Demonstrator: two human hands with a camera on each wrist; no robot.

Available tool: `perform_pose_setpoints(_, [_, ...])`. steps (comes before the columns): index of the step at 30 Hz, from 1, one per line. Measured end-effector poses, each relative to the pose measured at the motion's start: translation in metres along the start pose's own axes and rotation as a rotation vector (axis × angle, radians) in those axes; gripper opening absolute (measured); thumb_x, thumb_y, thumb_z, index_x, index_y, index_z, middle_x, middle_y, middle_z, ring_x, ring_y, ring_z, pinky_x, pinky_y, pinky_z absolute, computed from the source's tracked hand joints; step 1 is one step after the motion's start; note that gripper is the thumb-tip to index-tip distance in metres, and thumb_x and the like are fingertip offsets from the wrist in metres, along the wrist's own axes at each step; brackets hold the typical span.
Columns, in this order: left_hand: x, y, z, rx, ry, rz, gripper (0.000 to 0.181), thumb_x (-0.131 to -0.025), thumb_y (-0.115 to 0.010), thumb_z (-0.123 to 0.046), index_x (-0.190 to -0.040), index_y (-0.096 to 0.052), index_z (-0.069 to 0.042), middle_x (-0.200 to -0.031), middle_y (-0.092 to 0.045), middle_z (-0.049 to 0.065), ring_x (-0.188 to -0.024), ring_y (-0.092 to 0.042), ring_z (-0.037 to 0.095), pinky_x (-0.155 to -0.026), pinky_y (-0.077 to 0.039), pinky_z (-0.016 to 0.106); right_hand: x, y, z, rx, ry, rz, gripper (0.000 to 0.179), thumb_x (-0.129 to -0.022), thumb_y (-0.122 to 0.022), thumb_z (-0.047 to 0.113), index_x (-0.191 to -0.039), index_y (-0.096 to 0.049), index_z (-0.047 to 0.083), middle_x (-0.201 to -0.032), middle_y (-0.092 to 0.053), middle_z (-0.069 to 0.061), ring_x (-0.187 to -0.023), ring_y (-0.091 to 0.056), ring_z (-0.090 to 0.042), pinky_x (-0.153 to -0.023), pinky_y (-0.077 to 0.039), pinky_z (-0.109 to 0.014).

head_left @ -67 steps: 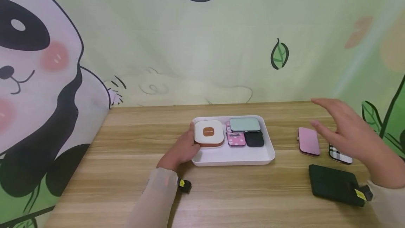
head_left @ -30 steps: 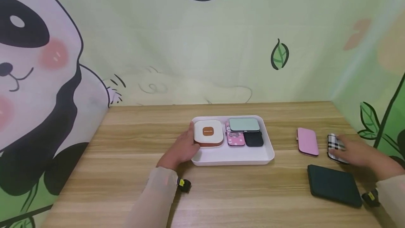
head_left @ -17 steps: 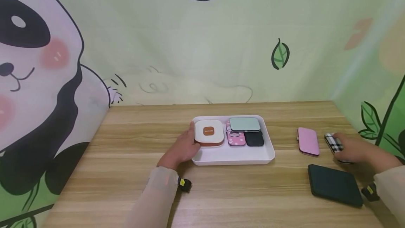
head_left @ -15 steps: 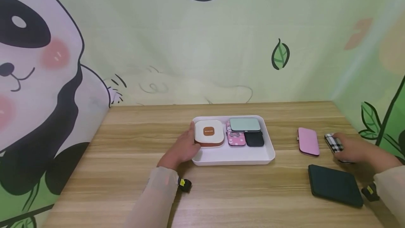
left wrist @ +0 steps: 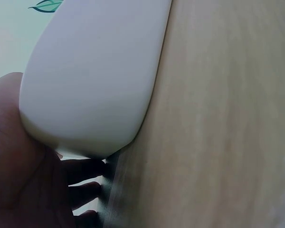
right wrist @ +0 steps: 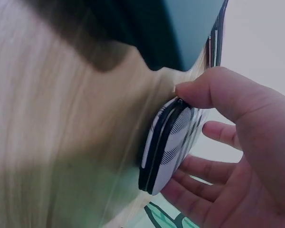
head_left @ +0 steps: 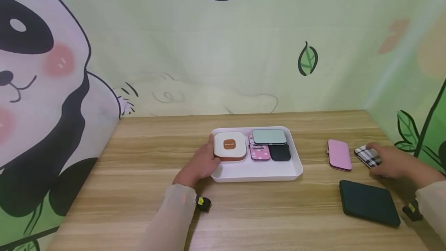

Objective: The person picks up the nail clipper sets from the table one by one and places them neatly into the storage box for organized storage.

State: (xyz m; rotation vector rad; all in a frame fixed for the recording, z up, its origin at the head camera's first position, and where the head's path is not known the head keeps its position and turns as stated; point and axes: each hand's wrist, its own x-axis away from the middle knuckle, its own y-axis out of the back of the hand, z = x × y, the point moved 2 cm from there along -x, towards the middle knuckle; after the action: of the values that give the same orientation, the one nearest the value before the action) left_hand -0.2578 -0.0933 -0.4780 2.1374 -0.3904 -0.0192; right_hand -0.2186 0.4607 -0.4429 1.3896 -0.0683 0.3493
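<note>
A white tray (head_left: 256,174) stands mid-table, its left edge held by my left hand (head_left: 196,165), thumb over the rim. In the left wrist view the hand lies against the outer side of the tray (left wrist: 95,76). The tray holds a white square box (head_left: 230,145) with a brown label, a pink dotted case (head_left: 259,154), a black case (head_left: 280,153) and a mint case (head_left: 269,136) lying across those two. At the right, my right hand (head_left: 395,162) grips a black-and-white plaid case (head_left: 366,155). The right wrist view shows thumb and fingers on opposite edges of the plaid case (right wrist: 173,142).
A plain pink case (head_left: 339,155) lies on the wooden table (head_left: 278,212), left of the plaid one. Nearer the front right is a larger dark green flat case (head_left: 369,203), close to my right wrist. A printed cloth wall (head_left: 223,57) stands behind the table.
My right hand has come down from above onto the plaid case and taken hold of it. That case has turned and shifted slightly left. My left hand and the tray stay put.
</note>
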Motion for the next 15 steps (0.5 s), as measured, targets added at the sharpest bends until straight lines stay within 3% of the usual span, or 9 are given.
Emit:
perform_pose_setpoints(8, [0.001, 0.001, -0.002, 0.021, 0.005, 0.003, 0.084, -0.097, -0.046, -0.025, -0.160, 0.006, -0.005, -0.167, -0.015, 0.013, -0.153, -0.019, 0.030, -0.124, -0.018, 0.045, -0.007, 0.012, 0.012, 0.003, 0.039, -0.066, 0.083, -0.075, -0.079, 0.020, -0.138, -0.037, -0.015, -0.105, -0.060, -0.028, -0.082, -0.056, -0.028, -0.064, -0.046, -0.035])
perform_pose_setpoints(15, [0.001, 0.001, -0.002, 0.018, 0.008, 0.008, 0.085, -0.097, -0.047, -0.025, -0.160, 0.006, -0.006, -0.167, -0.017, 0.014, -0.153, -0.019, 0.031, -0.124, -0.018, 0.045, -0.010, 0.038, 0.054, 0.012, 0.129, -0.152, 0.081, -0.078, -0.077, 0.015, -0.143, -0.036, -0.009, -0.118, -0.053, -0.036, -0.089, -0.058, -0.031, -0.066, -0.049, -0.038])
